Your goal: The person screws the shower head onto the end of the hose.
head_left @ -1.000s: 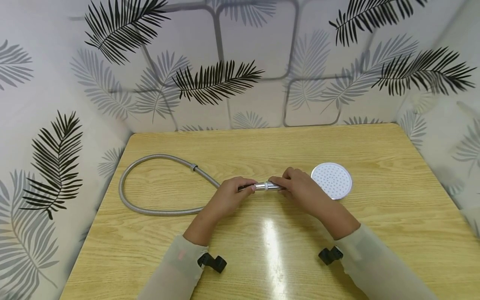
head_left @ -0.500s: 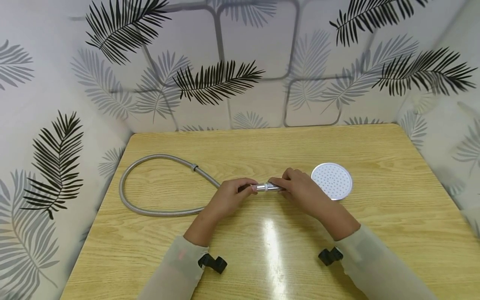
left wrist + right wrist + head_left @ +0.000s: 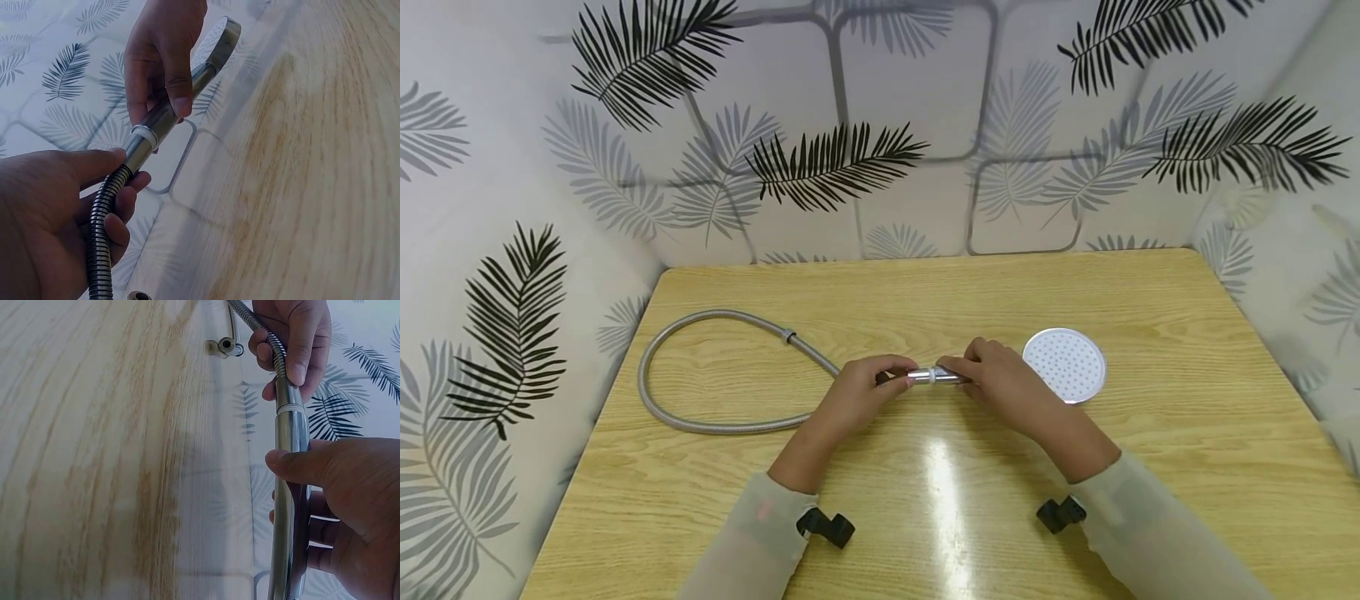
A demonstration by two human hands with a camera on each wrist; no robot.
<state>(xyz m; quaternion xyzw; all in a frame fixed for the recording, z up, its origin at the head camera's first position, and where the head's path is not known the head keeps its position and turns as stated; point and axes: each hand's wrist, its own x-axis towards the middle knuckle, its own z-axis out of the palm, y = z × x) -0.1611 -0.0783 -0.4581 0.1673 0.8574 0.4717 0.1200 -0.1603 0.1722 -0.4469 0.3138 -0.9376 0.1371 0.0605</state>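
Note:
Near the table's middle, the left hand [image 3: 856, 392] pinches the metal end fitting [image 3: 139, 151] of a ribbed shower hose [image 3: 730, 428] between thumb and fingers. The right hand [image 3: 1006, 385] grips the chrome handle [image 3: 286, 506] of a shower head, thumb on top and fingers beneath. The fitting and handle meet end to end in line, with a white ring [image 3: 290, 409] at the joint. The round white shower head face [image 3: 1065, 364] is turned upward beyond the right hand. How far the threads are engaged cannot be seen.
The hose loops over the left of the wooden table [image 3: 1187, 433], with a metal collar [image 3: 787, 335] on it. Its other end fitting [image 3: 226, 344] lies near the left hand. Leaf-patterned sheeting [image 3: 910, 200] hangs behind the table. Each sleeve carries a black mount.
The left thumb and fingers have shifted slightly at the fitting. The shower head face has tipped and dropped a little. Both forearms and the hose loop stay nearly where they were.

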